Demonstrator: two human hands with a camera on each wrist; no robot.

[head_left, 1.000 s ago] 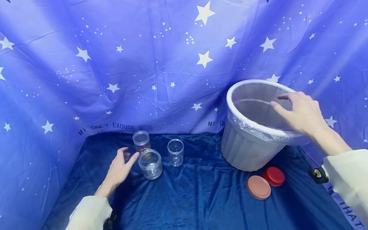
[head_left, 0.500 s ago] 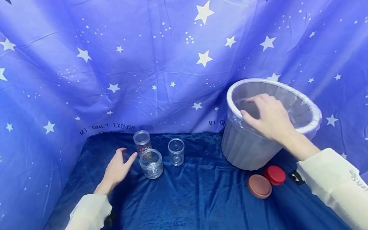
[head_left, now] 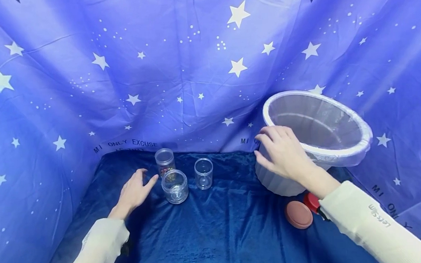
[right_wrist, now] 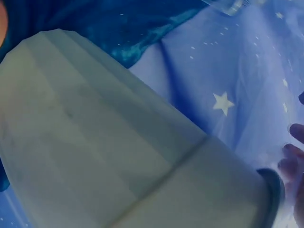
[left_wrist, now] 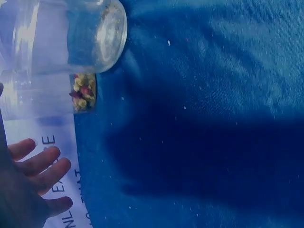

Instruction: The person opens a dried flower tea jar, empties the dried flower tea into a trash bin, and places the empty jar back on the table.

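Observation:
My left hand (head_left: 133, 193) is spread beside two clear jars, holding nothing. Nearest its thumb are a wide jar (head_left: 175, 190) and, behind that, a taller jar (head_left: 165, 159) with dried flower buds (left_wrist: 83, 92) at its bottom. A third clear jar (head_left: 203, 175) stands upright to their right. My right hand (head_left: 285, 153), fingers loosely bent and grasping nothing, hovers in front of the lined trash bin (head_left: 280, 185), hiding part of its rim. In the right wrist view, the fingertips (right_wrist: 297, 130) are apart from the bin.
A brownish-orange lid (head_left: 299, 214) lies in front of the bin, with a red lid (head_left: 310, 201) beside it, partly covered by the right sleeve. Dark blue velvet cloth (head_left: 215, 233) covers the table. A starry purple curtain (head_left: 179, 70) hangs behind and at the sides.
My right hand has moved left from over the bin's right rim, across its opening, to the front left side. The left hand and the jars have stayed in place.

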